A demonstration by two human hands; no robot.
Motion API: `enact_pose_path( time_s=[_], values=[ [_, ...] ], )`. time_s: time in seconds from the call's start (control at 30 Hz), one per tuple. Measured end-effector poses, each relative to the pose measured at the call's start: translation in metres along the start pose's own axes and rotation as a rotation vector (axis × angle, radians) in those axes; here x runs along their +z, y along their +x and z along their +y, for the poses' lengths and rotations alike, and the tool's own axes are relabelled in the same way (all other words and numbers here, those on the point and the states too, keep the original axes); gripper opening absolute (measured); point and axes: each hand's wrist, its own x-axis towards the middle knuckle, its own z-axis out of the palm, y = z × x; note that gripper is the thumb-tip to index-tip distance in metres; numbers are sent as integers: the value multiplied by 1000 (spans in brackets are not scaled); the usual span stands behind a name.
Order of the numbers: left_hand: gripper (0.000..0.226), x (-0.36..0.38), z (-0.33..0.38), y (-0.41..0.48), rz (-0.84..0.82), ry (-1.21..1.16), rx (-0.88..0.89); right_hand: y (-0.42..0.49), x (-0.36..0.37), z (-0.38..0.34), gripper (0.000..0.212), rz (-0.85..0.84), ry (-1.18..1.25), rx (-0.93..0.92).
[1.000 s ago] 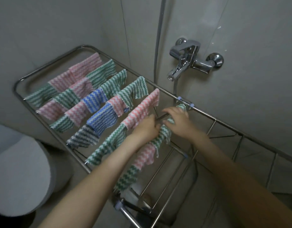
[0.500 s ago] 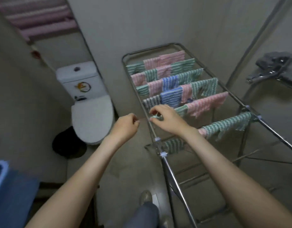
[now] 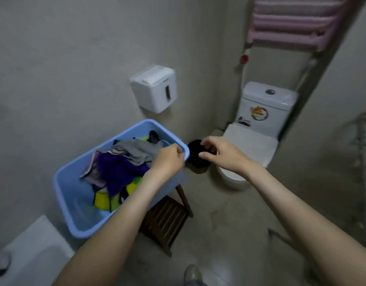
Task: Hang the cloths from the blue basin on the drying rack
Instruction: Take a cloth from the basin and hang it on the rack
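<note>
Blue basin (image 3: 68, 195) sits on a wooden stool (image 3: 167, 219) by the wall, heaped with purple, grey and yellow cloths (image 3: 120, 168). My left hand (image 3: 167, 159) hovers over its right rim, fingers curled, empty. My right hand (image 3: 219, 155), loosely spread and empty, hangs above a black bin (image 3: 195, 162).

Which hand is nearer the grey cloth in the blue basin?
Left. The left hand is at the basin rim, beside the grey cloth; the right hand is past the basin, by the black bin.
</note>
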Motion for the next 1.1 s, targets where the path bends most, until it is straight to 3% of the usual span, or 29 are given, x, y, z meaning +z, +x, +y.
enact_pose_path(
  time_s=[0.23, 0.4, 0.57, 0.67, 0.77, 0.83, 0.93, 1.0, 1.1],
  values=[
    [28, -45, -117, 6, 182, -82, -263, 114, 81, -70, 48, -292, -10, -104],
    [37, -52, -154, -4, 207, -134, -356, 144, 126, -95, 40, -307, -55, -197],
    [37, -53, -166, -9, 205, -177, -427, 157, 144, -105, 29, -318, -257, -297],
    [29, -58, -168, -11, 205, -146, -486, 163, 136, -105, 13, -286, -67, -329],
    [21, -65, -162, -9, 174, -68, -533, 173, 115, -110, 27, -227, 117, -261],
    [23, -68, -159, -5, 91, 2, -559, 179, 100, -113, 23, -152, 204, -222],
    [41, -67, -165, 2, 28, 46, -655, 187, 85, -112, 22, -81, 268, -237],
    [58, -63, -169, 3, 101, 36, -685, 191, 83, -109, 23, -78, 303, -224],
    [104, -57, -170, 2, 142, -60, -658, 198, 88, -103, 27, -58, 405, -161]
  ],
)
